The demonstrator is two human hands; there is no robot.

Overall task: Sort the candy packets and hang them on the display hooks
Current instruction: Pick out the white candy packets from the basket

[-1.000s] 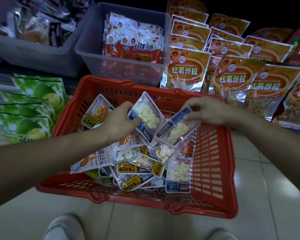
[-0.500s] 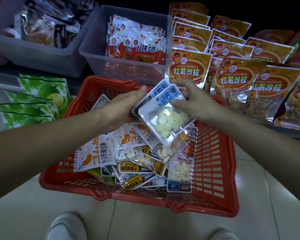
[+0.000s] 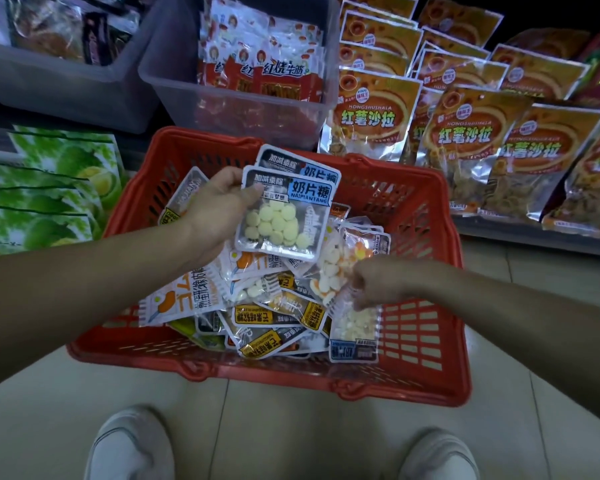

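The fingers of the left hand are closed around two flat clear-and-grey candy packets with blue labels, thumb on the front face, the rest hidden behind. The two packets are stacked, the rear one peeking out above and to the right of the front one, and pale yellow round tablets show through the front window. They are held upright above the middle of the basket.

The right hand is lower and nearer, its fingers curled down and pinched on the top edge of another clear packet of pale tablets, which lies against the right side of the heap, its blue label at the near end.

Beneath both hands sits a loose pile of small candy packets: white ones with orange print, grey ones with yellow labels, and one with white-and-orange sweets. All of it lies in a red plastic slatted shopping basket, which stands on the pale tiled floor. Two white shoes show at the near edge.

Past the basket, a clear plastic tub holds red-and-white snack packets standing in a row. To its right, orange-and-silver snack bags stand in overlapping rows on a low shelf. To the left of the basket lie green bags printed with fruit.
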